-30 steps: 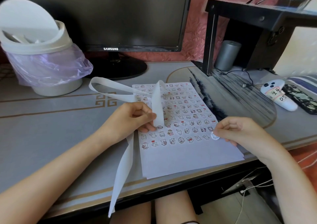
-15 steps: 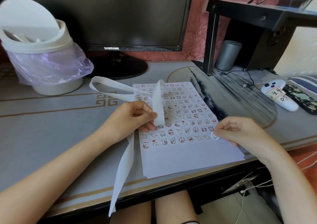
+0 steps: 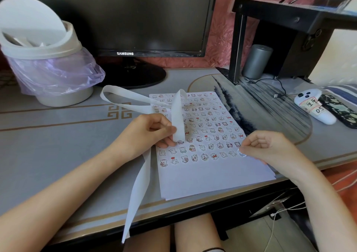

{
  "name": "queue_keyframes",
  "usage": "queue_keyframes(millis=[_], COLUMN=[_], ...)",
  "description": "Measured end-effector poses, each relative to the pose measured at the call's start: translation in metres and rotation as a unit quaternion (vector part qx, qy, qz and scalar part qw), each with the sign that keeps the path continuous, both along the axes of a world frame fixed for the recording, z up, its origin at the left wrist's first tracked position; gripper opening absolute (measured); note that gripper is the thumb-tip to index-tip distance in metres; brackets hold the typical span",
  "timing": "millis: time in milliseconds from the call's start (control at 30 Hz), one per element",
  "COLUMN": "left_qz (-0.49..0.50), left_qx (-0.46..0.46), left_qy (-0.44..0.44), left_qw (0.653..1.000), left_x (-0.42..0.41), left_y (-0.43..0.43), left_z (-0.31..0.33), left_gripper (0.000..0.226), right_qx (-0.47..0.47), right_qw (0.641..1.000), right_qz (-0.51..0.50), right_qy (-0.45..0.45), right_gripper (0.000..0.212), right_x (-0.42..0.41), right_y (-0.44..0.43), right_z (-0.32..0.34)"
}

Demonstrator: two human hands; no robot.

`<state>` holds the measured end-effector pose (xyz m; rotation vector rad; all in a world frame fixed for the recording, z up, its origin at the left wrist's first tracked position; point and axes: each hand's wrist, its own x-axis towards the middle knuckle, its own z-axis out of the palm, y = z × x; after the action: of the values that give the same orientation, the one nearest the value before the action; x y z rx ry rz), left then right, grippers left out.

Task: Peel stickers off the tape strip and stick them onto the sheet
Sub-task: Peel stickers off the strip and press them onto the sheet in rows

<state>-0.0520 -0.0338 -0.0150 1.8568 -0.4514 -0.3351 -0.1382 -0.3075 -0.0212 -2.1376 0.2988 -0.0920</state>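
Head view: hardly anything has changed over the last second. The right hand point(image 3: 270, 149) stays at the 3 o'clock edge of the sheet point(image 3: 212, 178). Its grip is curled tight and its fingertips rest on a round sticker point(image 3: 241, 152) at the right-hand end of the second-to-last row. The sticker sits at the same spot as a second ago. I take that to mean it is being set and rubbed down, not carried. Whether it is already flat on the paper or still pinched by one edge I cannot tell, because the fingertips cover part of it.

The left hand point(image 3: 148, 134) has not shifted either. Its grip is closed, with thumb and fingers pinching the tape strip point(image 3: 178, 114) just above the strip's free end, near the 9 o'clock side of the sheet. From there the strip arches up and loops away toward 10 o'clock. Its spent tail runs down toward 7 o'clock and hangs over the front edge of the table point(image 3: 48, 145).

For the task, this looks like the close of one placement. The row seems to be filled by this sticker, and the last row is only half filled from its left end. The bottom of the sheet, toward 6 o'clock, is bare paper. The likely next step is for the right hand to go back to the strip end for another sticker.
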Motion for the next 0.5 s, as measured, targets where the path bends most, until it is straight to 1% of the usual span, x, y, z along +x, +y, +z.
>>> queue_keyframes(millis=[200,333,433,500], left_qz=[0.0,-0.002,-0.003,-0.003], left_qx=[0.003,0.003,0.006,0.01], left_qy=[-0.004,-0.005,-0.01,-0.013], left_qw=[1.0,1.0,1.0,1.0], left_x=[-0.0004,-0.0004,-0.0007,-0.0008], left_y=[-0.0002,-0.0004,-0.0002,0.0002], left_z=[-0.0007,-0.0007,-0.0005,-0.0001], left_gripper=[0.013,0.013,0.013,0.013], right_qx=[-0.012,-0.014,-0.003,-0.003], right_qw=[0.999,0.999,0.999,0.999], right_qz=[0.005,-0.003,-0.013,-0.009], right_qy=[-0.031,-0.041,-0.036,-0.032], right_gripper=[0.015,0.015,0.025,0.021], right_x=[0.0012,0.0001,0.0001,0.0007], right_y=[0.0042,0.0002,-0.0034,-0.0042], right_z=[-0.0022,-0.0049,-0.008,-0.0091])
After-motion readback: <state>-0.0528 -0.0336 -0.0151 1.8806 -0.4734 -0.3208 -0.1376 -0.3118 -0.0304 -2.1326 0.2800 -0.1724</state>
